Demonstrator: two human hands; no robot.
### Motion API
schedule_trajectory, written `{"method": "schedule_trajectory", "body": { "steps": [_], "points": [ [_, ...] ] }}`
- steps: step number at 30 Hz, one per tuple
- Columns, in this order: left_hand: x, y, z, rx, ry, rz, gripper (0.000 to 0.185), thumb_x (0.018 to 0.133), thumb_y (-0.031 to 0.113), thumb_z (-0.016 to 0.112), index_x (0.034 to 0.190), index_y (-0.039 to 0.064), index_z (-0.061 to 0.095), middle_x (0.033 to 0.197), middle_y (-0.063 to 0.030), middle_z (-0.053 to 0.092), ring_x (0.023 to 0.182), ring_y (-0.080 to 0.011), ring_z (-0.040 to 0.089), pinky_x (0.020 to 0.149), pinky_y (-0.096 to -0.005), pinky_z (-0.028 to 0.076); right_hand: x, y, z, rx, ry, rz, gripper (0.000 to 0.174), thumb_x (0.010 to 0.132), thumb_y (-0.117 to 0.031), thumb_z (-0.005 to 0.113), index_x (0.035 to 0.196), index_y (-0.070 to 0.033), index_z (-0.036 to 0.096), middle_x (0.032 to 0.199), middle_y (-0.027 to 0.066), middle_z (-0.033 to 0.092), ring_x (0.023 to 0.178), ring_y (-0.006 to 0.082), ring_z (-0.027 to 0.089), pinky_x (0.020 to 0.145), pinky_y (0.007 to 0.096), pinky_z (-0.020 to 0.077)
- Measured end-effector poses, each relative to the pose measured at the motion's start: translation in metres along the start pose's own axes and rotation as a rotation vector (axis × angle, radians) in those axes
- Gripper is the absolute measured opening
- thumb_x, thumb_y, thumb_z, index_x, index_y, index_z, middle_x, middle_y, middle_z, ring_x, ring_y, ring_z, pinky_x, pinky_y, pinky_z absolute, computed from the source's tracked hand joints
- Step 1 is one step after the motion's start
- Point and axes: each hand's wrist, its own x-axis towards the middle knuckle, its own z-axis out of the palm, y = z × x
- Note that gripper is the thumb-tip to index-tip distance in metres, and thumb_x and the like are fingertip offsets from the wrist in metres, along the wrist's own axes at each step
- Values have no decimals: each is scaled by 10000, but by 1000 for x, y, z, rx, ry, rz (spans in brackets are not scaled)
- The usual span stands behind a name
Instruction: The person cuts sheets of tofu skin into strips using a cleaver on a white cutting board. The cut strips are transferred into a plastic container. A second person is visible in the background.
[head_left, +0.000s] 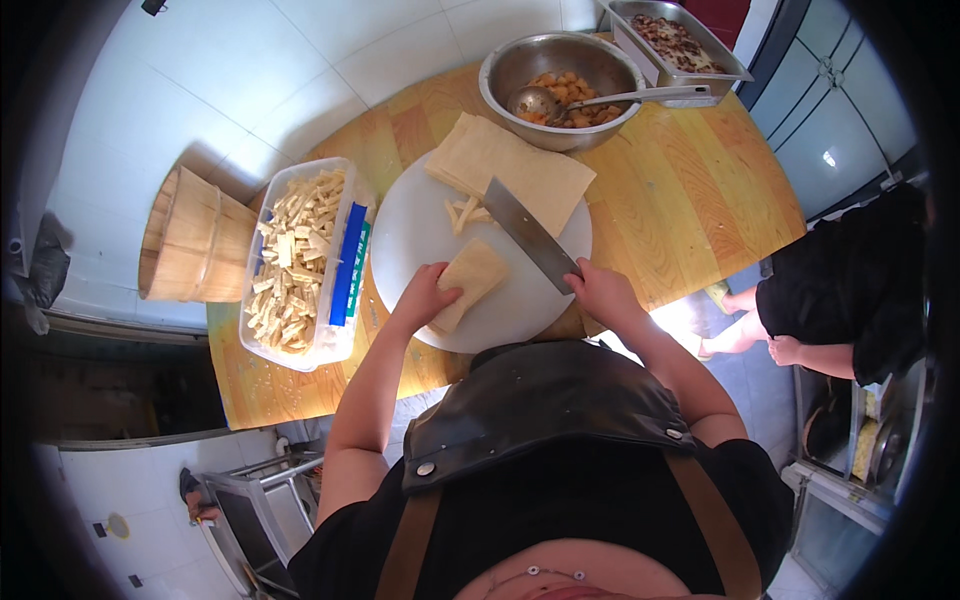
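Note:
My right hand (604, 290) grips the handle of a broad steel cleaver (527, 234), its blade slanting up and left over a round white cutting board (405, 225). With my left hand (427, 298) I hold a pale rectangular piece of what looks like tofu sheet (474, 281), thumb on top, on the near part of the board. Behind the blade lies a stack of larger pale sheets (517, 165), reaching past the board's far edge. A few cut strips (466, 214) rest beside that stack, left of the cleaver's tip.
Left of the board, a clear plastic box (341, 346) holds many cut strips, beside a wooden bucket (199, 236). Farther back stand a steel bowl (487, 94) with orange chunks and a ladle (637, 96), and a metal pan (739, 75). A person in black (840, 277) is at right.

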Motion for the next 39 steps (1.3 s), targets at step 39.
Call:
{"method": "schedule_trajectory", "body": {
  "steps": [39],
  "points": [
    [7,0,43,-385,-97,-218,645,731,248,703,1273,39,423,1223,-163,491,1102,-276,485,926,-363,392,1,-3,-1,-46,-18,-9,266,903,-326,445,908,-62,485,711,155,614,679,358,593,587,462,448]
  ]
}}
